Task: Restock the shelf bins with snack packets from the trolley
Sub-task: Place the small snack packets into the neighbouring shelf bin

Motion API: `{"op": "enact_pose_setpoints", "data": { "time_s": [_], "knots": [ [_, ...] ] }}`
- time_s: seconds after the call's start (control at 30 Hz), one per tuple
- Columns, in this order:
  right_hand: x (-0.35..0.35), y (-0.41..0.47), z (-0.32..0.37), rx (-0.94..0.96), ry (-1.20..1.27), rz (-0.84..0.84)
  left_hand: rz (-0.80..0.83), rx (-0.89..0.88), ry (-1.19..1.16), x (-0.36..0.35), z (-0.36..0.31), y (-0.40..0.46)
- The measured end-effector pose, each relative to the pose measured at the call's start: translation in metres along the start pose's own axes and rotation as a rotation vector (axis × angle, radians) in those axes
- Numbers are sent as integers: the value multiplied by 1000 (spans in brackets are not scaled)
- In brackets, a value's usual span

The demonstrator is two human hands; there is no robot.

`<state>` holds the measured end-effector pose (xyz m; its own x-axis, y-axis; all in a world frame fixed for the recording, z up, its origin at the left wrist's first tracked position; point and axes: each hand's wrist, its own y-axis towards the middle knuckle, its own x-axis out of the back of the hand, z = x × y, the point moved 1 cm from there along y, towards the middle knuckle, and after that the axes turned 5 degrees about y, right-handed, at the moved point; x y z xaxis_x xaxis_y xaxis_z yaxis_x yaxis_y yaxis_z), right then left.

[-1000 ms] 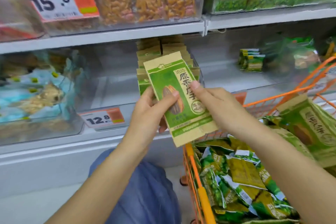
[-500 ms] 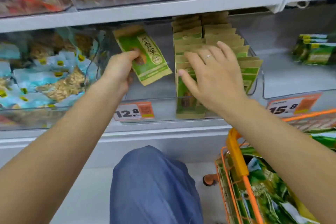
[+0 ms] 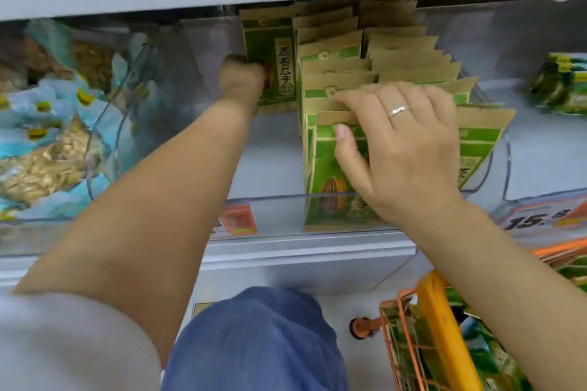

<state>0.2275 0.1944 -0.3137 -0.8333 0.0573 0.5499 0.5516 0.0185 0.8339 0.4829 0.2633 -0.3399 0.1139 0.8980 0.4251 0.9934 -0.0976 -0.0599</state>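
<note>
Deep inside the clear plastic shelf bin (image 3: 365, 200), at its back left, the left hand (image 3: 242, 79) grips a green-and-tan paper snack packet (image 3: 270, 57) printed with dark characters. Its fingers are curled tight round the packet's lower left edge; the packet stands upright, rising above the knuckles, its right edge just beside the rear of the rows of matching green-and-tan packets (image 3: 378, 73) that fill the bin's right part. The right hand (image 3: 403, 149) lies flat over the front of those rows, fingers (image 3: 359, 95) straight and slightly spread across the tan top edges, thumb (image 3: 346, 143) pressed on the face of a front packet; a silver ring (image 3: 398, 111) shows on one finger. Left of this bin sits another clear bin with pale blue packets of seeds (image 3: 54, 149). An orange price label (image 3: 236, 220) hangs on the shelf front. At lower right stands the orange wire trolley (image 3: 441, 333) with green packets inside.
</note>
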Motion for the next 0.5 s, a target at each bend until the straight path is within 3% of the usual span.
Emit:
{"op": "enact_pose_setpoints", "data": {
  "time_s": [0.43,0.5],
  "knots": [
    [1,-1,0,0,26,-4,-188,-4,-84,22,-12,-17],
    [3,0,0,-18,49,9,-140,-19,-106,35,-27,-34]
  ]
}}
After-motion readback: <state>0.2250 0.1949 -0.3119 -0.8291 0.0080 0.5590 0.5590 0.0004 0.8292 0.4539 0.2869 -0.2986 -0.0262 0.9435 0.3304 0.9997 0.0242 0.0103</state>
